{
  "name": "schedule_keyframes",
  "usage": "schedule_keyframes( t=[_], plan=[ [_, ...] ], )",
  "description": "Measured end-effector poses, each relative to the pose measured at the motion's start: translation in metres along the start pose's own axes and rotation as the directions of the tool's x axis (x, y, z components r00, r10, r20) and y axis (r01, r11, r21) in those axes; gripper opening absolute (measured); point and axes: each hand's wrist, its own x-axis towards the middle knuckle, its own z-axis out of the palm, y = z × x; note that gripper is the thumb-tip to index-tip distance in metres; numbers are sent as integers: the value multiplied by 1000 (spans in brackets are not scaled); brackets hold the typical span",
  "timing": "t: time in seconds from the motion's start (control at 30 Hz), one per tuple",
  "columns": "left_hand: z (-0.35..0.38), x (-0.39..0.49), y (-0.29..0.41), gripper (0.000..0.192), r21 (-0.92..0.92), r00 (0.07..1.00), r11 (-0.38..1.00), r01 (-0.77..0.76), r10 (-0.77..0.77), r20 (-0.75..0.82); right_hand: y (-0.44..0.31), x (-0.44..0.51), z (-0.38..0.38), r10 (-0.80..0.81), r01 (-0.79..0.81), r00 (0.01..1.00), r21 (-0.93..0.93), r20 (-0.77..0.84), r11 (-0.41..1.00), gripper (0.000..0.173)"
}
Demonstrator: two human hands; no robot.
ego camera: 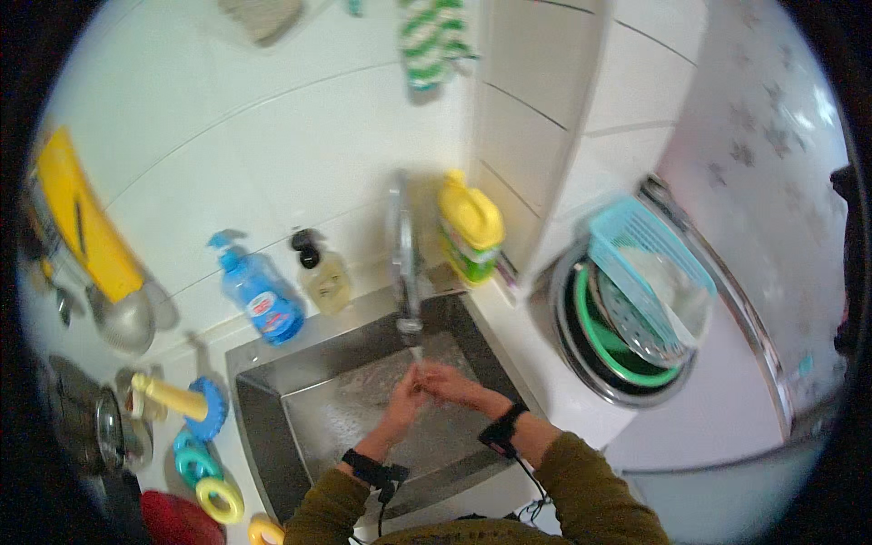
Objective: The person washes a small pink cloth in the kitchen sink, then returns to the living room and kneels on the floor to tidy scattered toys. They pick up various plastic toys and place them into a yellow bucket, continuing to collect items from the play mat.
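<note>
My left hand [406,402] and my right hand [446,383] touch each other under the chrome faucet [407,272]. Water runs from its spout onto the fingers. Both hands are over the stainless steel sink [262,436], whose bottom looks wet. The fingers are bent and blurred together, so whether anything lies between them is hidden. Behind the sink's rim are a blue pump bottle [262,296], a clear bottle with a black pump [325,283] and a yellow-capped jug [471,228].
Right of the sink, a metal basin [565,340] holds a green-rimmed bowl [593,340] and a light blue basket [654,262]. At left are a toy ring post [177,398], a teal ring [197,469] and a yellow ring [219,500]. A striped cloth [436,44] hangs above.
</note>
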Motion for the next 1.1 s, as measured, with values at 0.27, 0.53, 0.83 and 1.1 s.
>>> schedule_keyframes(
  t=[0.27, 0.53, 0.83, 1.1],
  plan=[
    [-16, -11, 22, 74, 630, 701, 339, -699, 498, 510, -42, -23, 20, 224, -212, 926, -72, 303, 975, 30],
    [-22, -2, 31, 30, 797, 787, 132, -590, 318, 529, -33, -16, 32, 394, -307, 858, -287, 330, 907, 20],
    [-5, 1, 26, 18, 660, 926, 666, -348, 136, 351, -14, -5, 12, -167, 433, 893, -899, 418, 65, 25],
    [-17, -22, 19, 18, -219, 689, 705, 675, -496, 529, 1, 3, 8, -298, 525, 808, -851, 509, -30, 16]
  ],
)
